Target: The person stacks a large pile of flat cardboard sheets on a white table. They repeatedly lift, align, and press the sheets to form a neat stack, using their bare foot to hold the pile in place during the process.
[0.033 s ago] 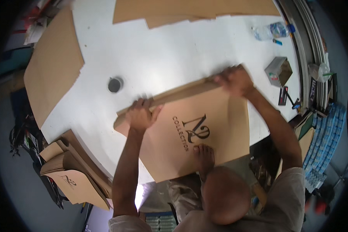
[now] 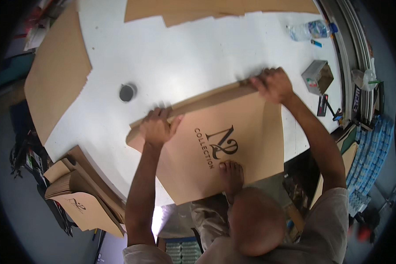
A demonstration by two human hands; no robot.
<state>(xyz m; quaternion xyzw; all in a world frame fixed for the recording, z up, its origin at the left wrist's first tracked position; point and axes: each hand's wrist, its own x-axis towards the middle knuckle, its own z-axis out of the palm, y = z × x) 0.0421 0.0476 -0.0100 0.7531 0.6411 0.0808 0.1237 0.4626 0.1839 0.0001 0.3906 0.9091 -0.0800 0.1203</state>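
A large sheet of brown kraft paper [image 2: 185, 171] with a dark printed logo lies over the near edge of the white table [image 2: 198, 57]. Along its far side runs a narrow folded strip [image 2: 211, 101]. My left hand [image 2: 156, 127] grips the left part of that fold, its thumb on the near side and its fingers over the far side. At the far right corner, my right hand [image 2: 273, 86] has its fingers curled over the folded edge. A bare foot [image 2: 232, 172] rests on the near part of the sheet, below the logo.
A round dark-topped cup [image 2: 128, 93] stands left of centre. Brown sheets lie far left [image 2: 59, 75] and along the far edge [image 2: 198, 9]. Folded printed paper is stacked [image 2: 81, 193] at the near left. A plastic bottle [image 2: 310, 31] and an open box [image 2: 317, 77] sit at the right.
The whole view has shifted slightly up and left. Both hands keep their places on the folded edge, with little visible movement along the paper.
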